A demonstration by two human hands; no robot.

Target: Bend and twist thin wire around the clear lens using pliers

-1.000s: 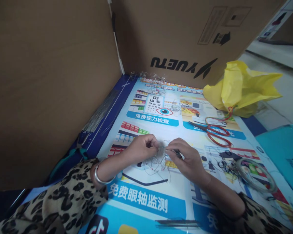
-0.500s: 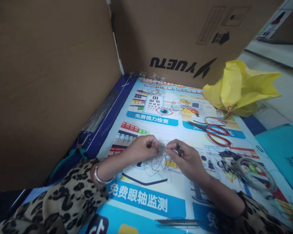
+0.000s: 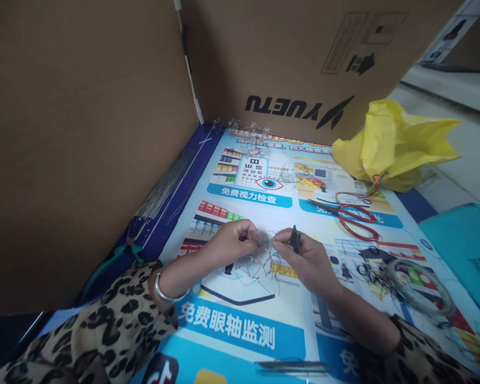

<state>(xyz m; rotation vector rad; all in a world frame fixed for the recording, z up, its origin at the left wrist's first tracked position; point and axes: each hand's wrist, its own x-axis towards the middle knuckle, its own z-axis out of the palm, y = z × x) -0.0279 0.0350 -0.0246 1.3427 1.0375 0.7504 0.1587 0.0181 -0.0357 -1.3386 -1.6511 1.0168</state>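
Observation:
Over the middle of the printed sheet, my left hand (image 3: 240,241) is closed in a pinch on a loose tangle of thin wire (image 3: 254,269). Thin loops of it hang below the fingers onto the sheet. My right hand (image 3: 306,258) is also closed, thumb and forefinger pinching at the right side of the same tangle. A small dark pointed tool (image 3: 295,238) sticks up from between the right fingers; its kind is hard to make out. The fingertips of both hands are close together, and the exact grip between them is blurred.
Red-handled scissors (image 3: 358,221) lie beyond my right hand, near a yellow bag (image 3: 388,146). A coil of clear line (image 3: 420,288) lies at the right. Teal-handled pliers (image 3: 122,253) and straight wires (image 3: 164,186) lie left. Cardboard walls (image 3: 84,133) stand left and behind.
The dark tool in my right hand has tipped more upright. Both hands stay almost in place, and the wire tangle has shifted slightly.

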